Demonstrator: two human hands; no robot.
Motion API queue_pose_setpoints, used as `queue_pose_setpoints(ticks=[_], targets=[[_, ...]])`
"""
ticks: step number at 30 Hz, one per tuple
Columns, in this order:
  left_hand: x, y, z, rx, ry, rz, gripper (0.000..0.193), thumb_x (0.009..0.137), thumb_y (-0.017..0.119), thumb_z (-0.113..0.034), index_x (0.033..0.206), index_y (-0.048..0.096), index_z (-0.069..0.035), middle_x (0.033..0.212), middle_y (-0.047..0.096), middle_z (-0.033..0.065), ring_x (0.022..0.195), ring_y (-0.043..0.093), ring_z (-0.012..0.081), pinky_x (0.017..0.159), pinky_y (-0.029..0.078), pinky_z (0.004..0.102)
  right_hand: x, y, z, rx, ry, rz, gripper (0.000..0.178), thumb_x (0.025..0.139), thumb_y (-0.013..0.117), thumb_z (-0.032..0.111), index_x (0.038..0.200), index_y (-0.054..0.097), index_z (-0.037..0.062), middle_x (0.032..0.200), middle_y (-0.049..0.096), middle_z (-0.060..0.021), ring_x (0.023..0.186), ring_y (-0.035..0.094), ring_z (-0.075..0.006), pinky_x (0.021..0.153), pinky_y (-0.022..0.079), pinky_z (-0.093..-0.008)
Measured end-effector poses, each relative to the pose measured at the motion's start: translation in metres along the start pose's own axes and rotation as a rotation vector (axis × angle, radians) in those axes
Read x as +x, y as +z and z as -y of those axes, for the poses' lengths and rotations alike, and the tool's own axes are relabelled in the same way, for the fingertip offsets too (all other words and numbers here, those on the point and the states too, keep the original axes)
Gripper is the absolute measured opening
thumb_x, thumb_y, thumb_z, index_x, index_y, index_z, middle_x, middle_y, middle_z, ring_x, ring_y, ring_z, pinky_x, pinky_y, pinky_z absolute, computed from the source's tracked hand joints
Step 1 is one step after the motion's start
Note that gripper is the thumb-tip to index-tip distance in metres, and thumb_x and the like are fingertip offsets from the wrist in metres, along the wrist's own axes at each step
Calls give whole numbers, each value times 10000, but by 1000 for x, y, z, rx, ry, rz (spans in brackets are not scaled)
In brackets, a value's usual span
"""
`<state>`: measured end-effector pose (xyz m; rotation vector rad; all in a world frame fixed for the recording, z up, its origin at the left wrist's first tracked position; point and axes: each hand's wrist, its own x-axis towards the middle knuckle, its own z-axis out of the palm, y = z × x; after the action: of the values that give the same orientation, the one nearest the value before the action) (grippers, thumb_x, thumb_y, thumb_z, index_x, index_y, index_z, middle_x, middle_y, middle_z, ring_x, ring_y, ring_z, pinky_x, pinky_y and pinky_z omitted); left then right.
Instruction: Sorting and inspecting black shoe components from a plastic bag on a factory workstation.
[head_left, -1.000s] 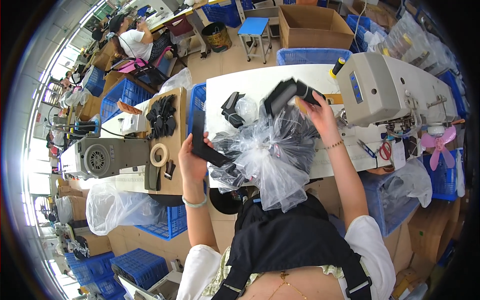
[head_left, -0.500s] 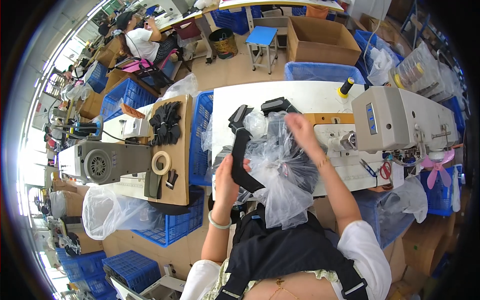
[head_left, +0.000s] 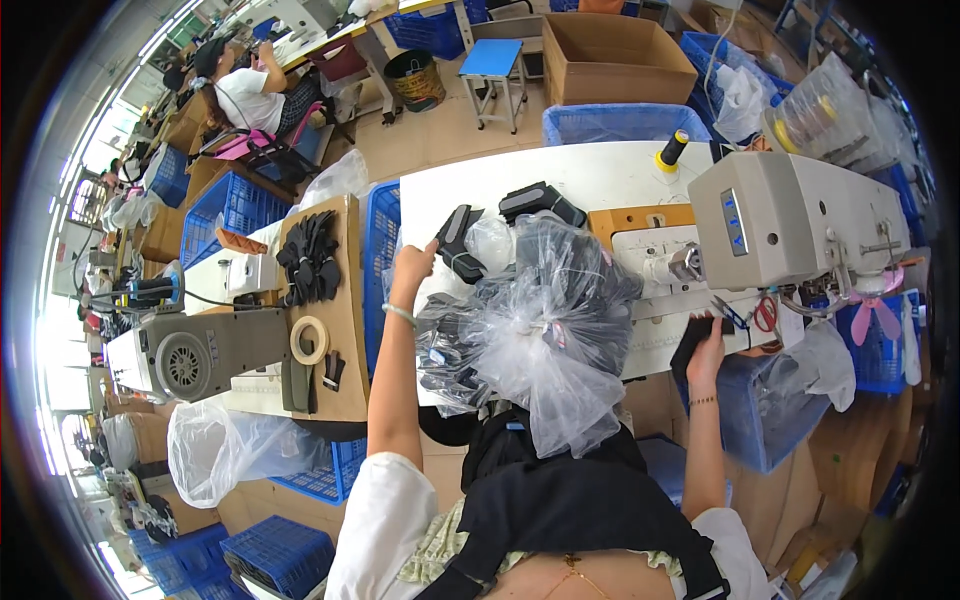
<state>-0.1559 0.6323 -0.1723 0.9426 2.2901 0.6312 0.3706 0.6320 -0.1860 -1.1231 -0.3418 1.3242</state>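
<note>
Fingers curled, my left hand (head_left: 413,264) is at the left edge of a small stack of black fabric pieces with grey patches (head_left: 460,243); what its fingertips grip, if anything, is hidden. Down at the table's right front edge, my right hand (head_left: 707,356) is closed around a black fabric strip (head_left: 688,352). Between my hands lies a large clear plastic bag (head_left: 560,340), bunched up and full of dark pieces. Behind it rests a second stack of black pieces (head_left: 543,201).
A sewing machine (head_left: 745,220) stands at the right of the white table (head_left: 430,190), with red-handled scissors (head_left: 765,314) and a thread cone (head_left: 672,150). Left are a cardboard-topped bench (head_left: 345,340), black gloves (head_left: 308,255) and a tape roll (head_left: 309,340). Blue crates surround the table.
My left hand has gone from the long black strip to the stack further back. My right hand has moved from above the bag to the right front edge, now with a black strip in it.
</note>
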Motion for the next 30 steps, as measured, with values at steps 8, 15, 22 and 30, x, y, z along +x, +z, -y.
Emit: queue_pose_setpoints(ticks=[8, 15, 22, 30], targets=[[5, 55, -26, -343, -234, 306, 442, 699, 744, -433, 591, 530, -61, 525, 445, 21, 408, 370, 108, 370, 275, 240, 47, -67, -47, -1048, -537, -316, 328, 910, 551, 213, 1098, 507, -52, 1004, 540, -117, 911, 541, -201, 825, 433, -304], [15, 48, -12, -745, -243, 277, 318, 703, 733, -337, 740, 603, -49, 611, 556, 30, 476, 507, 121, 442, 382, 221, -63, 53, -45, -762, -539, 147, 209, 923, 513, 118, 1089, 530, -7, 1019, 556, -96, 899, 566, -178, 779, 456, -299], [-57, 1, -88, -1429, 113, 369, 315, 837, 584, -173, 1000, 557, 95, 940, 628, 185, 881, 628, 245, 778, 510, 301, -108, 160, -3, -778, -602, 809, 212, 885, 563, 58, 1086, 549, -5, 1030, 557, -78, 810, 592, -135, 716, 479, -262], [-214, 15, -115, -1898, -134, 1224, 522, 809, 519, -342, 1146, 492, 56, 986, 583, 169, 866, 570, 256, 732, 470, 342, -99, 230, -2, -165, -11, 1219, 656, 826, 647, 86, 1384, 303, 53, 1224, 501, -110, 1029, 559, -203, 893, 477, -324]])
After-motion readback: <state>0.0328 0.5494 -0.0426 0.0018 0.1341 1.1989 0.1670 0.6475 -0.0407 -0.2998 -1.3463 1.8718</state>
